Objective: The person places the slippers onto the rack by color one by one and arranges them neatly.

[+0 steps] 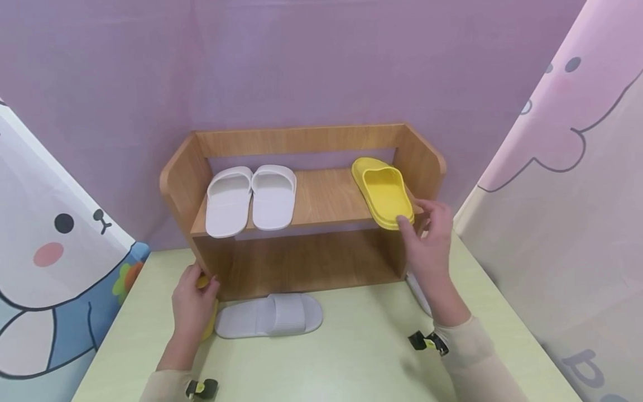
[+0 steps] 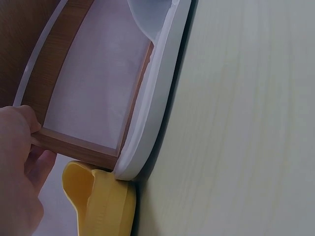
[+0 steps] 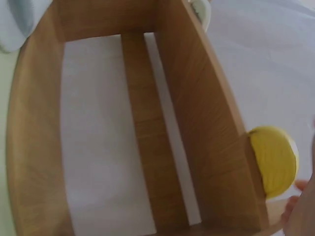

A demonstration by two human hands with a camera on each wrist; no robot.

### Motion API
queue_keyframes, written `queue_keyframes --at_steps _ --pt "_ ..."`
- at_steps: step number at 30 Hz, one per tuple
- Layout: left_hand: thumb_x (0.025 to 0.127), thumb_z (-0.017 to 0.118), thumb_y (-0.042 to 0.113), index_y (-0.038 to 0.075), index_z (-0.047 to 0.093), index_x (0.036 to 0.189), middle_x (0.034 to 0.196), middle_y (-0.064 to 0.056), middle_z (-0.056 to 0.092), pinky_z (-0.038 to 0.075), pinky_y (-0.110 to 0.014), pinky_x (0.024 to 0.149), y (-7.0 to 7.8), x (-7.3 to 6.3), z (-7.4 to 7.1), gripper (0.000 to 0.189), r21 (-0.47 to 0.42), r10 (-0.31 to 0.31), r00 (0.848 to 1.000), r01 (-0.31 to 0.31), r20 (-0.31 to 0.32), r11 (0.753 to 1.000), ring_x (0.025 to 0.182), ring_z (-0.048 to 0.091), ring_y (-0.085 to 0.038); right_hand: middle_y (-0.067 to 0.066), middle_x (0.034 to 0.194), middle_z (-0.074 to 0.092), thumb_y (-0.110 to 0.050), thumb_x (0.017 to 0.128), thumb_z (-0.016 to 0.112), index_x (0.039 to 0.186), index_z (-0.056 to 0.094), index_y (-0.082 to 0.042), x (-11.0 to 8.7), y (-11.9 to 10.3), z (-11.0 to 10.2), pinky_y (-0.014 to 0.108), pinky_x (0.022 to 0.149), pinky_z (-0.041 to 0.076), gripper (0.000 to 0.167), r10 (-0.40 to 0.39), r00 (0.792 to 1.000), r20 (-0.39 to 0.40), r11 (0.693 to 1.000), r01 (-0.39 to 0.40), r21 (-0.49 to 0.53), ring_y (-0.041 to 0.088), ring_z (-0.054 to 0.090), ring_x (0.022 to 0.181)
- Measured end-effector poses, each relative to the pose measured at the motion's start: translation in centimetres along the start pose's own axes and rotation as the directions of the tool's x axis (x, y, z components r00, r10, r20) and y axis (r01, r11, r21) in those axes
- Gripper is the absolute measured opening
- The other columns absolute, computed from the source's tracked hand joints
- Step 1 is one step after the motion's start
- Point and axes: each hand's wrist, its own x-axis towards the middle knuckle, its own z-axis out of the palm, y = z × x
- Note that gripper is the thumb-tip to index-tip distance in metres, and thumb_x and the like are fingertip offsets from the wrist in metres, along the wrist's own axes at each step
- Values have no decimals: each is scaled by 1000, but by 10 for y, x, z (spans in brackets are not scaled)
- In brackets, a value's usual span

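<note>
A small wooden shoe rack has two shelves. My left hand grips the front edge of its left side panel; the left wrist view shows thumb and fingers on either side of the wood. On the upper shelf's right end lies a yellow slipper, toe to the back, heel jutting past the front edge. My right hand is at that heel, thumb against it and fingers beside the right panel. Two white slippers sit side by side at the upper shelf's left end.
A grey slipper lies sideways on the table before the rack. Another yellow slipper stands by the rack's left corner, partly behind my left hand. A pale slipper shows beside the right panel. Printed fabric walls enclose the table.
</note>
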Motion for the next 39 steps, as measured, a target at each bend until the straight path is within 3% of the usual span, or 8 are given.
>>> queue_keyframes --at_steps 3,6,9,13,21,29,35,39 --pt "99 77 -2 4 67 137 127 -16 69 63 -61 96 0 0 0 40 2 0 1000 0 0 1000 121 70 -40 32 120 57 -1 101 68 125 63 16 -3 6 -5 30 85 41 29 -48 993 -110 994 58 89 26 57 105" --pt "99 78 -2 4 67 136 126 -16 69 63 -60 95 0 0 0 39 0 1 1000 -1 -3 1000 121 70 -40 36 116 56 7 100 59 118 59 22 -5 3 -9 25 85 44 24 -15 980 -200 988 45 150 17 58 105" --pt "99 78 -1 5 67 137 126 -16 70 64 -59 95 0 0 0 40 1 5 1000 -5 -4 1000 120 70 -39 40 115 55 10 98 58 118 56 25 -9 -4 -13 24 85 44 25 39 973 -227 985 0 172 26 58 105" --pt "99 78 -1 5 67 139 127 -16 70 63 -59 96 0 1 0 41 4 2 1000 -2 4 1000 121 70 -39 39 122 57 12 97 60 123 55 25 -17 3 -17 24 88 46 30 93 977 -190 985 -63 161 40 56 108" --pt "100 77 0 5 66 141 128 -16 70 63 -59 95 0 1 0 42 11 -2 1000 2 6 1000 122 70 -39 29 131 60 14 97 68 138 56 15 -32 36 -16 22 94 49 42 154 985 -78 985 -146 92 45 60 121" --pt "100 77 0 5 66 141 128 -16 70 63 -58 96 0 0 0 42 13 -10 1000 10 5 1000 123 70 -39 35 134 60 14 97 72 143 57 13 -46 57 -12 22 92 54 49 180 984 -16 981 -179 69 15 60 113" --pt "100 78 -1 5 67 140 127 -16 70 63 -58 96 0 0 0 43 20 -11 1000 11 1 1000 123 70 -39 30 128 62 13 98 72 143 59 10 -53 63 -9 22 88 55 47 191 982 2 979 -191 65 39 63 111" --pt "99 78 -2 4 67 140 128 -16 70 62 -60 98 1 0 0 43 15 -13 1000 13 1 1000 123 69 -39 25 127 64 12 99 71 144 59 9 -55 67 -6 17 85 56 47 202 979 5 978 -202 60 33 63 109"
